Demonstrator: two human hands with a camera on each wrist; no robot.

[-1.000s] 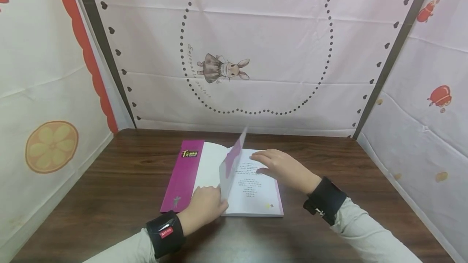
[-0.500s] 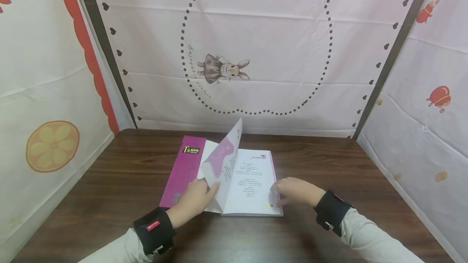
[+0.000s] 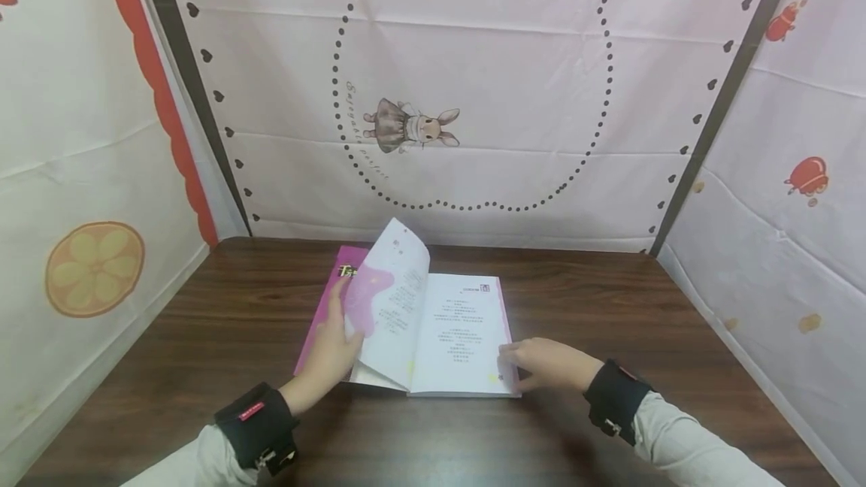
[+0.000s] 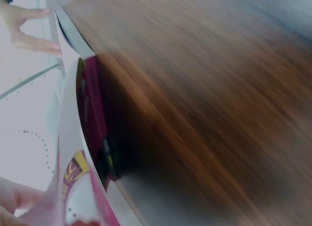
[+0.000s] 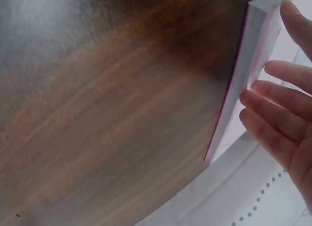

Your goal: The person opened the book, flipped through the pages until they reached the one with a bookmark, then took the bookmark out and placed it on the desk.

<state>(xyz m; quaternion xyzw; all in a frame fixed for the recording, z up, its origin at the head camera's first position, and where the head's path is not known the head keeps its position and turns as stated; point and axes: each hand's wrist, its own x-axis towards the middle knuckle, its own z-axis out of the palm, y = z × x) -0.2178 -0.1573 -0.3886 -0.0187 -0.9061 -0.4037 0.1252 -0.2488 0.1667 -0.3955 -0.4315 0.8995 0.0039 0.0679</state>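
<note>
A thick book [image 3: 460, 337] with a magenta cover [image 3: 307, 348] lies spread on the brown table. My left hand [image 3: 328, 348] holds a raised page [image 3: 395, 291] with a purple patch by its left edge, the thumb on the page's front. That page bows upward over the left side, partly hiding the cover. In the left wrist view, a few fingers [image 4: 19, 199] show at the lower left by the curved sheet. My right hand [image 3: 551, 363] is at the lower right edge of the flat printed right page, its fingers [image 5: 278, 111] loosely extended over the page edge in the right wrist view.
Brown wood-grain table [image 3: 223, 322] extends around the book. A pale printed cloth [image 3: 514, 111] with a rabbit picture hangs behind it, and similar cloths [image 3: 778, 209] stand at both sides. Black bands [image 3: 257, 427] circle both wrists.
The raised page has swung leftward from near upright, the left hand moving left and up along with it. The right hand has dropped from the page's upper part to its lower right edge.
</note>
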